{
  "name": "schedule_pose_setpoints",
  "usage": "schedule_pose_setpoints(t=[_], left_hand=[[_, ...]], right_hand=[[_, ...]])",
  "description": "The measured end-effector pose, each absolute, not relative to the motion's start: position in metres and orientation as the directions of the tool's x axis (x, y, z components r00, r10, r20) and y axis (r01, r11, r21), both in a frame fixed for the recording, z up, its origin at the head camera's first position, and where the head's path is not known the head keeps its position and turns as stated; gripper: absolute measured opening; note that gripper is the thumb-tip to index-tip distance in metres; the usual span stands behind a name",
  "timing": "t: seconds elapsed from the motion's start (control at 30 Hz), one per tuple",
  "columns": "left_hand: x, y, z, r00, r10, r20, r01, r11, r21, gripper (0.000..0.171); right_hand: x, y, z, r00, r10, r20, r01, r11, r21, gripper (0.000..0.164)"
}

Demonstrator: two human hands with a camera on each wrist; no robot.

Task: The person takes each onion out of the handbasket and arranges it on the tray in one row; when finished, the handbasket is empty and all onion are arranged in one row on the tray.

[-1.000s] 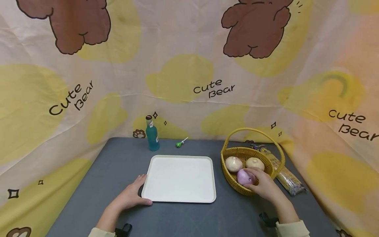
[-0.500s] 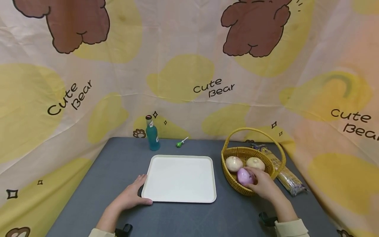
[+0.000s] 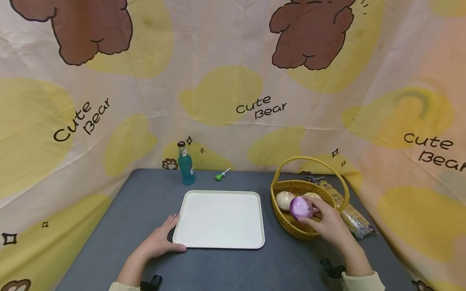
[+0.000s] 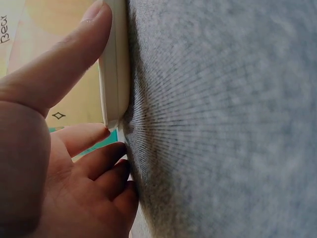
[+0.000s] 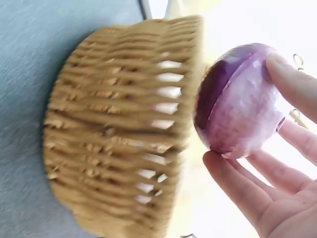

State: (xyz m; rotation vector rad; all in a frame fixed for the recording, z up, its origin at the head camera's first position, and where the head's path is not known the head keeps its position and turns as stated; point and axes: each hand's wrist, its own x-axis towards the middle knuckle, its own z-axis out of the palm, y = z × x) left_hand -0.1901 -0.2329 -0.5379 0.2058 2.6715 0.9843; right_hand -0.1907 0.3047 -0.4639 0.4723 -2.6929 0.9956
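Observation:
My right hand [image 3: 329, 222] pinches a purple onion [image 3: 301, 208] between thumb and fingers, just over the rim of a yellow wicker basket [image 3: 291, 231]. In the right wrist view the onion [image 5: 242, 101] is lifted above the woven side [image 5: 119, 124]. Two pale onion-like bulbs lie in the basket: one on the left [image 3: 284, 200], the other [image 3: 312, 195] partly covered by my fingers. At the near left corner of a white rectangular tray [image 3: 220, 220], my left hand [image 3: 156, 241] rests with fingers along the side and the thumb at the front edge.
A blue-green bottle [image 3: 187, 167] stands behind the tray, with a green lollipop [image 3: 221, 175] lying to its right. Beyond the basket, a long clear packet [image 3: 354, 220] lies along the right of the grey table [image 3: 225, 270]. A printed cloth [image 3: 218, 89] hangs behind.
The purple onion has come up out of the basket in my right hand and turned a little. My left hand and the tray stay put.

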Motion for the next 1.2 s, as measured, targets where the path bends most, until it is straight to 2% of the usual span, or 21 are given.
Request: schedule_pose_setpoints(t=[0.43, 0.77, 1.2], left_hand=[[-0.189, -0.234, -0.535, -0.95, 0.217, -0.223, 0.021, 0.759, 0.651, 0.118], [-0.192, -0.232, -0.532, -0.948, 0.22, -0.229, 0.016, 0.753, 0.657, 0.118], [-0.189, -0.233, -0.533, -0.949, 0.22, -0.225, 0.019, 0.754, 0.656, 0.119]], right_hand=[[-0.196, 0.264, -0.443, -0.892, -0.289, 0.347, -0.452, 0.598, -0.662, 0.066], [-0.207, 0.238, -0.445, -0.871, -0.354, 0.341, -0.485, 0.507, -0.713, 0.066], [-0.218, 0.198, -0.442, -0.864, -0.408, 0.295, -0.469, 0.441, -0.765, 0.066]])
